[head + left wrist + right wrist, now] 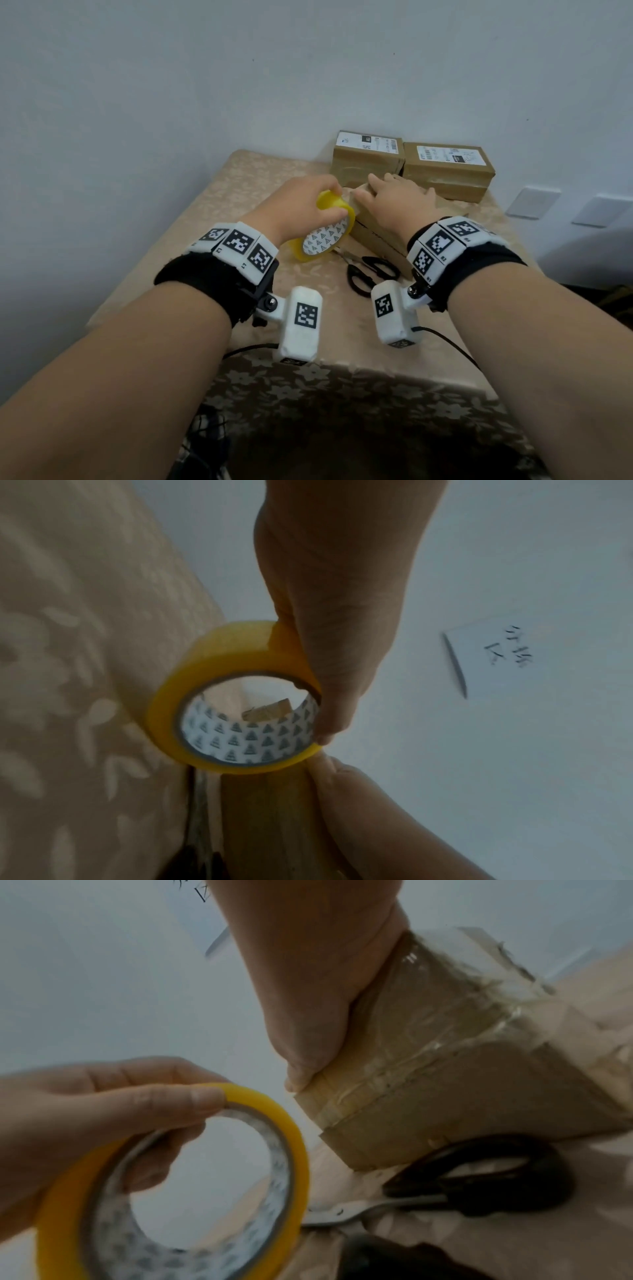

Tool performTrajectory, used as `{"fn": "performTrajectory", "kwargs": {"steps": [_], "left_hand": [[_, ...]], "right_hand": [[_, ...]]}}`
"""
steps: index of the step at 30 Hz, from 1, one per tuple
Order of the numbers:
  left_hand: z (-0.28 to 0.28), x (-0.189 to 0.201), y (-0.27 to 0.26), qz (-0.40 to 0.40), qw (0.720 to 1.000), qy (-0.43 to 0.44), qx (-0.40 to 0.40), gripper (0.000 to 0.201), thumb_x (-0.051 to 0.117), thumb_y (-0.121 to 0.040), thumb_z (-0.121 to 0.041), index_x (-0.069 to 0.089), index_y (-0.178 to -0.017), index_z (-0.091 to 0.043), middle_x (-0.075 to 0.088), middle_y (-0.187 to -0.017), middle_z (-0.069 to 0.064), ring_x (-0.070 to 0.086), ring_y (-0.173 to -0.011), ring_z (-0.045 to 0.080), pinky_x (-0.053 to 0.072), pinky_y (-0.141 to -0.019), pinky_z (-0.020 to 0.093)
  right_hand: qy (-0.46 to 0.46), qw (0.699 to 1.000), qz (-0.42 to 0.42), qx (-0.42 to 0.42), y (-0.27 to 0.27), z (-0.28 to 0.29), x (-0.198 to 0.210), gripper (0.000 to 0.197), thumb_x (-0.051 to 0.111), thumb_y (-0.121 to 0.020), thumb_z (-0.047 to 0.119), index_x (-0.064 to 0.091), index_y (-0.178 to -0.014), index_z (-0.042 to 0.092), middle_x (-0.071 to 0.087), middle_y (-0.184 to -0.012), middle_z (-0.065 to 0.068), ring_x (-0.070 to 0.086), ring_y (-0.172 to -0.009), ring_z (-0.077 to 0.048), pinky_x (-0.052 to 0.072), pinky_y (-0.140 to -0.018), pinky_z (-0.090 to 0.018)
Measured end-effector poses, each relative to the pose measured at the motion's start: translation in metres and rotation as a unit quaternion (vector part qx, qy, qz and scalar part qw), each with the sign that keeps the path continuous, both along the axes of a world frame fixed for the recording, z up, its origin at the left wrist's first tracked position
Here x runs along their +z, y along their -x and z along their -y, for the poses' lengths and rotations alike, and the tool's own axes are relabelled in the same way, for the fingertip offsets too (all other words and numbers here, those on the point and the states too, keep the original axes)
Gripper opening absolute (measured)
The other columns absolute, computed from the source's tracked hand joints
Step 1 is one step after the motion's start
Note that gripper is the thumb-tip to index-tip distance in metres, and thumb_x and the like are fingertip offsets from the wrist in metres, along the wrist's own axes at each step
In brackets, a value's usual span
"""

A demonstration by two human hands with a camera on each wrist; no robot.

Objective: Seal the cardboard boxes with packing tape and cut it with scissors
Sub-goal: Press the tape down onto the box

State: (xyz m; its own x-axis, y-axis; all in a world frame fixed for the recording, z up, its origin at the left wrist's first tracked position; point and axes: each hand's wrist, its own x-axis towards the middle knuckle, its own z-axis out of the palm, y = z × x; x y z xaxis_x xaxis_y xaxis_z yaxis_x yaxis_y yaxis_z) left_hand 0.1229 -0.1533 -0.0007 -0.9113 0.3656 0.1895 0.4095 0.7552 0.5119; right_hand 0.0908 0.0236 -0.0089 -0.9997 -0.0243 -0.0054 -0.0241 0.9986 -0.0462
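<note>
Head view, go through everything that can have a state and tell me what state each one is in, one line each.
tape roll: off the table, gripped by the left hand, beside the near box's end.
near box: flaps closed, glossy tape already along its top, right hand pressing flat on it.
scissors: lying on the table, untouched; open or closed cannot be told.
two far boxes: closed, labelled, side by side by the wall.
</note>
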Motion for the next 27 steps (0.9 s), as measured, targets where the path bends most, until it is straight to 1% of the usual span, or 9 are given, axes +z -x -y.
{"fn": "performTrajectory", "kwargs": {"steps": [3,5,7,9,12,14,19,25,27], "left_hand": [[0.001,0.007,-0.001,0.011,0.996,0.085,0.004,0.034,0.065,-0.085,-0.032,0.061,-0.116,-0.018,0.06,-0.114,0.001,0.05,-0.099,0.014,0.036,-0.076,0.025],[0.0,0.008,-0.002,0.011,0.993,0.117,0.008,0.035,0.063,-0.086,-0.031,0.061,-0.118,-0.018,0.059,-0.117,0.002,0.052,-0.102,0.016,0.036,-0.077,0.024],[-0.002,0.007,-0.002,0.003,0.99,0.14,0.008,0.039,0.061,-0.086,-0.032,0.059,-0.123,-0.018,0.059,-0.121,0.004,0.054,-0.108,0.02,0.04,-0.08,0.026],[-0.005,0.007,-0.002,-0.006,0.987,0.158,0.008,0.042,0.059,-0.087,-0.035,0.058,-0.125,-0.018,0.059,-0.123,0.004,0.054,-0.11,0.022,0.043,-0.084,0.029],[-0.01,0.005,-0.002,-0.019,0.984,0.179,0.005,0.04,0.056,-0.089,-0.038,0.058,-0.124,-0.019,0.061,-0.115,0.008,0.057,-0.104,0.026,0.048,-0.084,0.036],[-0.011,0.002,0.001,-0.028,0.983,0.181,0.007,0.041,0.055,-0.088,-0.04,0.056,-0.125,-0.022,0.061,-0.112,0.008,0.057,-0.102,0.027,0.049,-0.082,0.038],[-0.006,-0.006,0.007,-0.038,0.986,0.164,0.001,0.056,0.056,-0.086,-0.047,0.043,-0.138,-0.029,0.054,-0.13,0.004,0.051,-0.117,0.025,0.046,-0.092,0.043],[0.001,-0.01,0.009,-0.044,0.992,0.117,-0.005,0.055,0.058,-0.088,-0.044,0.044,-0.139,-0.028,0.053,-0.132,0.005,0.048,-0.12,0.023,0.041,-0.097,0.037],[0.001,-0.009,0.01,-0.045,0.993,0.111,0.005,0.055,0.057,-0.09,-0.044,0.042,-0.14,-0.029,0.052,-0.128,0.007,0.048,-0.118,0.024,0.037,-0.093,0.031]], "right_hand": [[-0.028,0.999,0.017,0.017,0.0,0.003,-0.003,0.053,0.019,-0.089,0.036,0.04,-0.137,0.028,0.032,-0.149,-0.007,0.028,-0.138,-0.029,0.018,-0.103,-0.072],[-0.022,1.0,0.015,0.009,0.0,0.004,-0.003,0.05,0.02,-0.09,0.035,0.042,-0.134,0.025,0.036,-0.145,-0.008,0.032,-0.135,-0.03,0.018,-0.102,-0.072],[-0.005,1.0,-0.003,-0.012,0.001,0.006,-0.003,0.051,0.022,-0.094,0.041,0.039,-0.137,0.02,0.037,-0.144,-0.01,0.032,-0.136,-0.03,0.018,-0.105,-0.069],[-0.004,0.999,-0.023,-0.029,0.002,0.007,-0.008,0.06,0.025,-0.094,0.052,0.035,-0.14,0.015,0.036,-0.147,-0.008,0.031,-0.137,-0.029,0.019,-0.106,-0.067],[-0.029,0.998,-0.029,-0.037,0.006,0.009,-0.013,0.075,0.03,-0.094,0.06,0.022,-0.149,0.009,0.026,-0.154,-0.007,0.024,-0.142,-0.028,0.02,-0.109,-0.064],[-0.038,0.998,-0.021,-0.046,0.009,0.011,-0.014,0.08,0.032,-0.094,0.06,0.015,-0.151,0.006,0.02,-0.157,-0.01,0.02,-0.144,-0.029,0.019,-0.111,-0.061],[-0.068,0.996,-0.016,-0.053,0.01,0.015,-0.015,0.083,0.038,-0.096,0.055,0.006,-0.151,0.0,0.014,-0.157,-0.019,0.017,-0.144,-0.033,0.018,-0.114,-0.056],[-0.056,0.997,-0.03,-0.048,0.009,0.014,-0.017,0.071,0.023,-0.1,0.051,0.009,-0.151,0.003,0.015,-0.157,-0.021,0.016,-0.144,-0.036,0.013,-0.115,-0.056],[-0.047,0.997,-0.026,-0.058,0.01,0.014,-0.015,0.066,0.019,-0.101,0.046,0.009,-0.152,0.005,0.014,-0.157,-0.02,0.015,-0.144,-0.037,0.01,-0.116,-0.057]]}}
